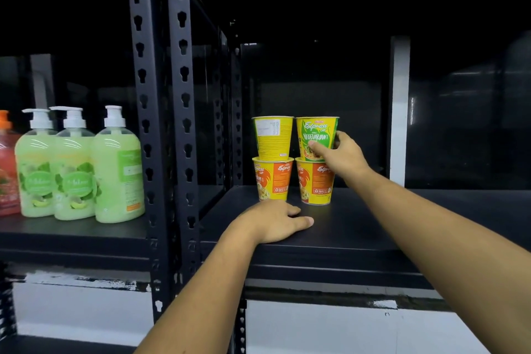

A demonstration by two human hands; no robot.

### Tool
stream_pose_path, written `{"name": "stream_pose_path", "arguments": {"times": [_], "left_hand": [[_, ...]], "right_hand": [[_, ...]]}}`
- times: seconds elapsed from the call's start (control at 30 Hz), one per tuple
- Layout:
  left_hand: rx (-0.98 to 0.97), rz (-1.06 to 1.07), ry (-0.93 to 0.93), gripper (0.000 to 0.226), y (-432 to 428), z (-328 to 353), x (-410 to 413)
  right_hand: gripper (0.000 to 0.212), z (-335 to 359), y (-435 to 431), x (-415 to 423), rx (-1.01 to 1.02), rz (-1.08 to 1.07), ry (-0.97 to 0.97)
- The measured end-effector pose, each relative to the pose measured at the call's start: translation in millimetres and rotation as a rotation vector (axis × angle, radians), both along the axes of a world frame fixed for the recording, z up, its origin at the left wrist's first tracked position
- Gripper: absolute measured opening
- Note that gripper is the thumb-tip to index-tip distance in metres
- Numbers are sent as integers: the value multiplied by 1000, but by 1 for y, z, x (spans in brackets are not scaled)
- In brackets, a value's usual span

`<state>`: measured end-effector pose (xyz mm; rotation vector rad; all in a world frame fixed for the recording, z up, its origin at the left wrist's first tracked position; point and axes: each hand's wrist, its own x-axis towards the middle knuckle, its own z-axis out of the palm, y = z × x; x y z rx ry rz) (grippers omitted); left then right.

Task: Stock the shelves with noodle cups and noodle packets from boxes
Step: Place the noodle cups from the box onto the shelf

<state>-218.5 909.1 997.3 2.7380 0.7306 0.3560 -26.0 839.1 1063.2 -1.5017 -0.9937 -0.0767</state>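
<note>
I'm seating the vegetarian cup (316,135) — right hand (342,155) gripping it, left hand (273,220) flat on shelf (359,227) — next, let go gently.

Four noodle cups (273,138); three green soap bottles (119,169); one red bottle (7,169).

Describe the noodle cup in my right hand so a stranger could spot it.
Right of the soap bottles, four noodle cups stand two on two on the black shelf. The top right cup, gripped by the right hand, alone shows a green Vegetarian label.
</note>
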Motion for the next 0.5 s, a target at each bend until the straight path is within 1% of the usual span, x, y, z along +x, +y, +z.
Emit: {"name": "stream_pose_path", "arguments": {"times": [0.17,0.4,0.5], "left_hand": [[-9,-5,-7,73,0,0,0],[-14,-6,-19,72,2,0,-1],[-26,-8,-32,70,1,1,-3]], "right_hand": [[41,-2,0,3,-21,4,-21],[45,1,-4,0,-65,33,-12],[47,-3,-10,-1,-142,38,-27]]}}
